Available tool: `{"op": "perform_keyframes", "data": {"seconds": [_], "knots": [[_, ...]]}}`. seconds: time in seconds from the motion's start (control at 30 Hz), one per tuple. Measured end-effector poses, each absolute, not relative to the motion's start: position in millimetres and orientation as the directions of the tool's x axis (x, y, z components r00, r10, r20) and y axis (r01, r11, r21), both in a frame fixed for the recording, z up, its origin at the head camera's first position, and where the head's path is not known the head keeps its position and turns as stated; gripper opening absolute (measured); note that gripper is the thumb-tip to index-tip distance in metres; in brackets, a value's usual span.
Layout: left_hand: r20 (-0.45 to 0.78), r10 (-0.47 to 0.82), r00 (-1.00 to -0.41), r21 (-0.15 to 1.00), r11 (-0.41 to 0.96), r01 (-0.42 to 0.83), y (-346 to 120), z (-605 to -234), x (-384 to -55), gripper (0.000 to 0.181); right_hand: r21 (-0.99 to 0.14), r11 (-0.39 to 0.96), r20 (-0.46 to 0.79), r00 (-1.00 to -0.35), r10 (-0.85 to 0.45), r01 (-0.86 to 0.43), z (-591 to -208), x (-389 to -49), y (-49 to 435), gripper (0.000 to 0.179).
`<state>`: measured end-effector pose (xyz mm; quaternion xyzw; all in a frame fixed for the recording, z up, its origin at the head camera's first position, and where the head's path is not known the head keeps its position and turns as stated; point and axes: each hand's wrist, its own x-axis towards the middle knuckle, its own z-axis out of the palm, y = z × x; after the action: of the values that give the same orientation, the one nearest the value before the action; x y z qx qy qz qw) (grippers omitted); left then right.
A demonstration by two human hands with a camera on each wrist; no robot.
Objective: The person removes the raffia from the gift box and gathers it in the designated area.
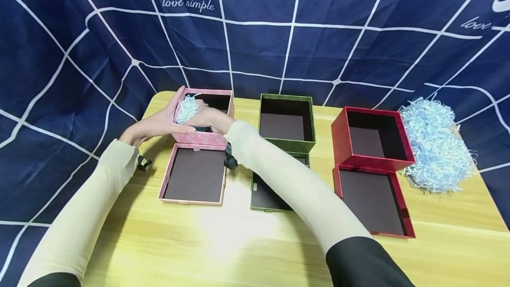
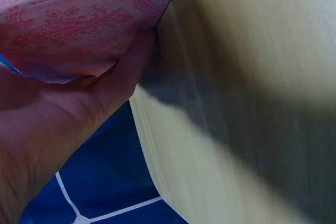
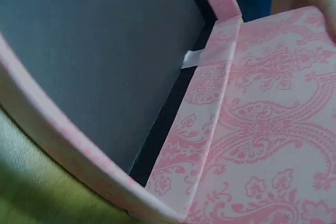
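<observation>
At the left of the table stands a pink patterned box (image 1: 228, 103), its mouth facing up. My left hand (image 1: 157, 123) grips its left side, the thumb along the front wall; the left wrist view shows a finger against the patterned wall (image 2: 79, 24). My right hand (image 1: 209, 118) reaches over the front rim into the box, touching a clump of pale blue shredded paper (image 1: 186, 109) inside. Its fingertips are hidden in there, so I cannot tell whether they pinch the paper. Below the right wrist lies the pink lid (image 1: 195, 174), inside up, a white ribbon tab (image 3: 193, 59) at its edge.
A green box (image 1: 287, 118) and its lid (image 1: 264, 194) are in the middle, the lid partly behind my right forearm. To the right are a red box (image 1: 342, 134) and red lid (image 1: 370, 198). A shredded paper heap (image 1: 436, 145) lies at the far right. Blue cloth (image 1: 255, 48) hangs behind.
</observation>
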<state>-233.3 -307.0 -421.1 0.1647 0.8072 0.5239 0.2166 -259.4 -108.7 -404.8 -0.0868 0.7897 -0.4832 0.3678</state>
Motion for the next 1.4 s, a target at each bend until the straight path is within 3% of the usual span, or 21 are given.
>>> {"op": "perform_keyframes", "data": {"seconds": [0.13, 0.6, 0.9, 1.17, 1.4], "knots": [[-0.192, 0.493, -0.849, 0.913, 0.408, 0.030, -306.7, -418.6, -232.4, 0.135, -0.831, 0.528, -0.485, -0.692, -0.535, 0.174, -408.1, -259.8, -108.9, 0.107], [-0.099, 0.514, -0.852, 0.917, 0.379, 0.123, -309.4, -424.0, -232.5, 0.138, -0.871, 0.483, -0.391, -0.719, -0.574, 0.089, -412.6, -262.7, -111.3, 0.083], [-0.184, 0.492, -0.851, 0.916, 0.401, 0.034, -306.3, -420.0, -234.2, 0.138, -0.910, 0.404, -0.331, -0.749, -0.573, 0.094, -414.8, -262.6, -111.3, 0.067], [-0.173, 0.509, -0.843, 0.915, 0.399, 0.053, -305.0, -418.3, -233.7, 0.138, -0.869, 0.480, -0.365, -0.809, -0.460, 0.118, -410.2, -259.9, -109.6, 0.081], [-0.177, 0.511, -0.841, 0.919, 0.392, 0.045, -305.2, -418.2, -232.4, 0.138, -0.875, 0.467, -0.352, -0.831, -0.431, 0.129, -407.5, -258.9, -109.9, 0.085]]}}
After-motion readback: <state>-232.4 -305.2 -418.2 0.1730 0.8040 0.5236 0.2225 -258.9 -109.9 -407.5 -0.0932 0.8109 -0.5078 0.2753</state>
